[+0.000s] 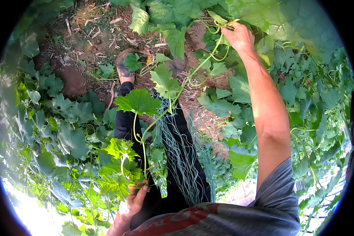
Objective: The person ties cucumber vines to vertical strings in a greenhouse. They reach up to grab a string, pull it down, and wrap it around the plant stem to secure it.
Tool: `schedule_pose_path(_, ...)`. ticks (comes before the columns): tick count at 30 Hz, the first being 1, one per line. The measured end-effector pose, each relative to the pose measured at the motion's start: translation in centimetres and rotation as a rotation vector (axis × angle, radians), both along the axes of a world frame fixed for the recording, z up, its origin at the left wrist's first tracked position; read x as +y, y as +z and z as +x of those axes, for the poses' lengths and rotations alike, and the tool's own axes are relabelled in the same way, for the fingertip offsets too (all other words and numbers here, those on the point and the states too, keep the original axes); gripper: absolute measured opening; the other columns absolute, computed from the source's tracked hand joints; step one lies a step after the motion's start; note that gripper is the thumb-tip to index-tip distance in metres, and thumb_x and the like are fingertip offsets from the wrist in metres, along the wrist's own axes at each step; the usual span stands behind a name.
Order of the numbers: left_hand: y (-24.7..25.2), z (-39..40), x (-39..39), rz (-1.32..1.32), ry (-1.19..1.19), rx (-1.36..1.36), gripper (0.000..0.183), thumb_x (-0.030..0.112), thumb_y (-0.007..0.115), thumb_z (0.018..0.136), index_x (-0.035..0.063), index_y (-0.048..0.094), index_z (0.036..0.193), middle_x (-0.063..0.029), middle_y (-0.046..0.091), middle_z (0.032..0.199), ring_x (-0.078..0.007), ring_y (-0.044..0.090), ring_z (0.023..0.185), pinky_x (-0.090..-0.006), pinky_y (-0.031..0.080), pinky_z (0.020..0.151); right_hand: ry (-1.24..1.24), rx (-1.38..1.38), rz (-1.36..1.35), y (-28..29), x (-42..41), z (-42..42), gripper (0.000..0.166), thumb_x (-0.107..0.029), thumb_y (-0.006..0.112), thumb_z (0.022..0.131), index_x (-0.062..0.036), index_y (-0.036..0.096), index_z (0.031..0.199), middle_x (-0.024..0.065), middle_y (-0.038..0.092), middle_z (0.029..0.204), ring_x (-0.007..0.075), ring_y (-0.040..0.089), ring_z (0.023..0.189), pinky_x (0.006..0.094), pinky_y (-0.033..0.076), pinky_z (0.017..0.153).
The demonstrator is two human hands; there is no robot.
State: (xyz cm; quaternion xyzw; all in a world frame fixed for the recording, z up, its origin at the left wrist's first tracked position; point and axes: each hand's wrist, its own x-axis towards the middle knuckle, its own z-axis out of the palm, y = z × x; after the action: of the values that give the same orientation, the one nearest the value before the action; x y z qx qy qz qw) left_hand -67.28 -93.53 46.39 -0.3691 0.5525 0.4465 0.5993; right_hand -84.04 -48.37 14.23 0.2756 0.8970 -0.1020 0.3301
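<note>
A long green vine with broad lobed leaves and curling tendrils runs slantwise across the view between my two hands. My right hand, arm stretched far forward, grips stems near the upper end of the vine. Close to my waist, my left hand pinches the vine's lower stem between thumb and fingers, beside a cluster of bright young leaves. One larger leaf stands off the vine above my leg. A bundle of thin blue-green strings hangs from my waist over one dark trouser leg.
Brown soil strewn with dry plant scraps lies ahead around my shoe. Dense leafy vines crowd the left side, and more foliage fills the right. Large leaves overhang the top of the view.
</note>
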Motion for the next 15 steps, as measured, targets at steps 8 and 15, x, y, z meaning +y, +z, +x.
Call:
schedule_pose_path(8,2.5,-0.8,-1.0,-0.084,0.017,-0.013,0.023,0.01,0.056,0.092,-0.0022,0.055,0.112,-0.0117,0.067,0.087,-0.0156,0.063,0.078,-0.0282,0.05,0.074,0.017,0.077,0.036,-1.5,1.7,0.2,0.036,-0.039,0.064,0.078,-0.02,0.064,0.109,0.0122,0.068,0.09,0.0323,0.064,0.088,0.0412,0.048,0.083)
schedule_pose_path(15,7.3,-1.1,-3.4,-0.12,0.105,-0.032,0.02,0.01,0.058,0.091,-0.0017,0.056,0.107,-0.014,0.068,0.085,-0.0177,0.063,0.074,-0.0302,0.051,0.07,0.048,-0.007,-0.167,-1.8,3.0,0.8,0.04,-0.032,0.064,0.08,-0.01,0.06,0.114,0.0124,0.067,0.098,0.0292,0.064,0.094,0.0387,0.048,0.083)
